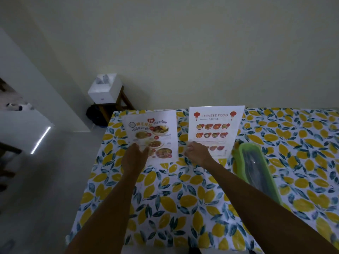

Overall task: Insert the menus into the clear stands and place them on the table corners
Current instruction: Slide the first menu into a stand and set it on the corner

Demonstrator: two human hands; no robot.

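Two menus stand near the far left part of the table (pixel 165 208). The Thai food menu (pixel 156 132) leans back in a clear stand close to the far left corner. My left hand (pixel 135 154) grips its lower left edge, thumb on the front. The Chinese food menu (pixel 214 127) stands upright in its clear stand just to the right. At its lower left corner, my right hand (pixel 196 153) holds the stand with curled fingers. Both stand bases are mostly hidden behind my hands.
A long green tray (pixel 238 156) with something clear in it lies right of the Chinese menu. A lemon-print cloth covers the table. Beyond the far left corner a white box (pixel 104 90) sits on a wooden stool by the wall.
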